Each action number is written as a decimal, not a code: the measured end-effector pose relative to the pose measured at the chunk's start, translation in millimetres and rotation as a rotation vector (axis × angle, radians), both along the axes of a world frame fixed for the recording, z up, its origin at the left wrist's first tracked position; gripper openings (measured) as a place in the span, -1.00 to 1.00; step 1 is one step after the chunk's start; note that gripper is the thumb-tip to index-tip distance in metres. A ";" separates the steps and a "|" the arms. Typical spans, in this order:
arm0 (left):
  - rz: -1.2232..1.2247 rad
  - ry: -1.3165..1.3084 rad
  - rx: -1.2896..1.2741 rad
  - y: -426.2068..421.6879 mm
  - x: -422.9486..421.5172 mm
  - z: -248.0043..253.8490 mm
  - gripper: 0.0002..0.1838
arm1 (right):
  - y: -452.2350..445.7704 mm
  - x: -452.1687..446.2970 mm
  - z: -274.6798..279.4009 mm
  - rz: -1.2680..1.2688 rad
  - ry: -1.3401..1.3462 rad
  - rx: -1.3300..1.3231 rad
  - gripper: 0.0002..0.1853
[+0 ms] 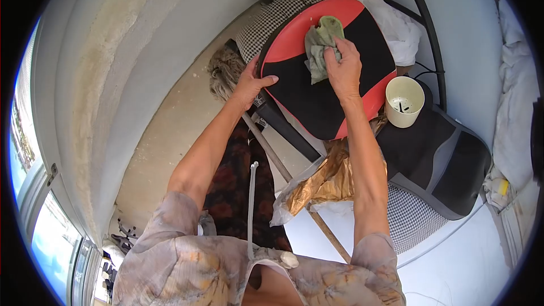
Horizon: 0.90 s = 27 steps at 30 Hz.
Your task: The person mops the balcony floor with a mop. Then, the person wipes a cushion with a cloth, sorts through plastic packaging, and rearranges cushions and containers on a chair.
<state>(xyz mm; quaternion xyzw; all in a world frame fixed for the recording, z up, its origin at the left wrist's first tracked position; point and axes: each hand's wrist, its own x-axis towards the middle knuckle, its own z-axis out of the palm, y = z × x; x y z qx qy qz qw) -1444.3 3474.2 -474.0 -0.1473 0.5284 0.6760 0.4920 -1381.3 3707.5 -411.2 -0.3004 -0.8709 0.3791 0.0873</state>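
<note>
A red and black padded chair seat (300, 99) lies tilted in front of me. My left hand (249, 84) grips its left rim, thumb on the upper face and fingers out of sight behind the edge. Bunched in my right hand (343, 68) is a greyish-green cloth (320, 42), pressed against the seat where the red part meets the black. Just right of the seat sits a cream-coloured pot (404, 102) with small dark slots or marks in its bottom.
A houndstooth cushion (283, 14) lies behind the seat, near white plastic (391, 28). A black and grey chair part (442, 158) lies at right. Crumpled gold wrapping (326, 184) and a wooden pole (328, 235) are below. A mop head (225, 71) rests at left by the wall.
</note>
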 end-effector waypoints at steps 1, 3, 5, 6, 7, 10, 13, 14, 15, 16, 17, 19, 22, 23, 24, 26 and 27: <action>-0.030 0.049 -0.021 3.4 -2.4 9.7 0.01 | 8.1 -18.0 8.5 0.001 0.084 0.069 -0.63; -0.078 0.176 -0.029 10.7 -6.0 27.6 0.03 | 26.1 -57.6 39.1 0.077 0.136 0.243 -0.65; -0.098 0.337 -0.030 19.2 -4.7 43.1 0.04 | 42.6 -93.2 60.3 0.228 0.012 0.494 -0.65; -0.109 0.412 -0.031 21.9 -1.3 48.5 0.05 | 48.0 -106.8 64.4 0.316 -0.090 0.564 -0.64; -0.141 0.594 -0.090 24.4 1.9 47.8 0.09 | 49.5 -119.2 62.6 0.425 -0.243 0.595 -0.65; -0.073 0.559 -0.089 33.2 11.5 55.6 0.17 | 38.6 -144.9 66.1 0.685 -0.592 0.674 -0.67; -0.039 0.514 -0.122 36.5 11.1 59.1 0.21 | 11.8 -146.5 56.9 0.846 -0.559 0.675 -0.70; -0.030 0.491 -0.138 38.1 8.6 58.6 0.21 | 1.7 -141.4 47.9 0.907 -0.446 0.644 -0.72; 0.005 0.431 -0.052 39.7 2.4 62.1 0.17 | -16.8 -137.2 48.3 0.975 -0.446 0.627 -0.74; 0.039 0.372 0.034 40.1 -7.2 67.3 0.13 | -38.5 -130.0 51.7 1.042 -0.443 0.609 -0.76; 0.070 0.311 0.118 37.8 -13.8 67.4 0.10 | -57.6 -118.3 51.8 1.083 -0.408 0.633 -0.78; 0.012 0.182 0.202 19.5 -25.8 53.8 0.16 | -78.8 -102.6 49.9 1.084 -0.352 0.610 -0.79; 0.082 -0.154 0.433 -12.0 -44.9 35.7 0.01 | -81.3 -84.4 51.2 1.010 -0.328 0.581 -0.79; 0.131 -0.302 0.519 -16.4 -48.4 28.9 -0.06 | -84.3 -79.8 53.1 1.029 -0.342 0.611 -0.78; 0.072 -0.313 0.447 -17.4 -50.0 23.0 -0.13 | -90.8 -72.8 53.6 1.055 -0.355 0.630 -0.78; -0.022 -0.302 0.298 -14.1 -62.3 15.8 -0.18 | -108.8 -64.1 53.8 1.109 -0.497 0.667 -0.75; -0.131 -0.308 0.255 -8.1 -69.4 14.1 -0.18 | -115.9 -62.3 55.2 1.139 -0.559 0.694 -0.74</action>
